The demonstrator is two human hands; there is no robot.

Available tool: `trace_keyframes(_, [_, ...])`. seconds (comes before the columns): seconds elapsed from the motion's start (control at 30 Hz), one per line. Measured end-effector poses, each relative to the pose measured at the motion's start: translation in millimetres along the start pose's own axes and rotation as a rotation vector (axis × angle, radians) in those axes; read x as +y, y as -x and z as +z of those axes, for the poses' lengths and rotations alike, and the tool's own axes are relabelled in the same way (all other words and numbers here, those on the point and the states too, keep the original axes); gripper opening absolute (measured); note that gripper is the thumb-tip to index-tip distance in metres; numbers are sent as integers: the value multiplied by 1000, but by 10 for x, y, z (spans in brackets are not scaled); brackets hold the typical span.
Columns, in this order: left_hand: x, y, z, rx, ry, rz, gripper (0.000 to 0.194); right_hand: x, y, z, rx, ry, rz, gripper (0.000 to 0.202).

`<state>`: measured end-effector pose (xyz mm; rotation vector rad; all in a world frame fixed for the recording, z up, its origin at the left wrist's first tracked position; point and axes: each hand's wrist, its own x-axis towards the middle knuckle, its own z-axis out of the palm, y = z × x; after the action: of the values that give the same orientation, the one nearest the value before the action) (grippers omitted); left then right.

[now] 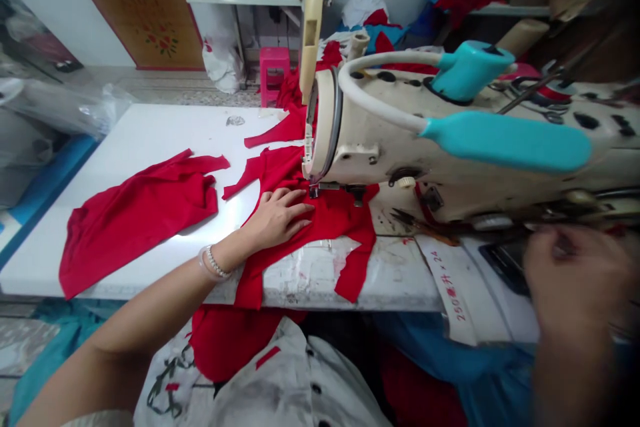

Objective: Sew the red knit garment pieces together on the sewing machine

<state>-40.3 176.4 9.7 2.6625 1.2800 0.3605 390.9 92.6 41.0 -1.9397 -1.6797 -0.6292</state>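
My left hand (281, 217) lies with its fingers spread on a red fabric piece (340, 210), just left of the presser foot (315, 191). The fabric runs under the needle area of the white sewing machine (370, 140), and two strips of it reach the table's front edge. At the far right, my right hand (575, 273) is blurred. Its fingers look curled together below the machine's arm, and what they hold, if anything, cannot be made out. Scissors (425, 223) with orange handles rest on the machine bed between the two hands.
A folded red garment piece (140, 220) lies on the left of the white table (110, 153). A dark phone-like object (505, 263) and printed cardboard (450, 287) are near my right hand. A turquoise lamp (510, 140) sits on the machine. A pink stool (274, 73) stands behind.
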Motion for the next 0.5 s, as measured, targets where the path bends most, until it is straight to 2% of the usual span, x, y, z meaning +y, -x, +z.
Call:
trace_keyframes(0.03, [-18,-23,0,0,-4,-3,37,119,10,21,-67,29,12,43])
trace_keyframes(0.1, [-53,-72,6,0,-16,-13,37,239,36,118,-105,55,7,42])
trace_keyframes(0.2, [-93,-128,20,3,-27,-25,35,280,63,279,-121,53,2,35])
trace_keyframes(0.3, [-90,-112,1,34,-19,-5,32,252,79,283,-149,69,-18,33])
trace_keyframes(0.4, [-17,8,-77,141,7,-9,28,-42,174,91,-93,87,-79,29])
trace_keyframes(0.43, [18,61,-109,162,29,-39,30,-233,228,17,-49,42,-112,27])
trace_keyframes(0.5, [76,142,-162,121,81,-120,39,-722,329,-64,-64,-179,-226,23])
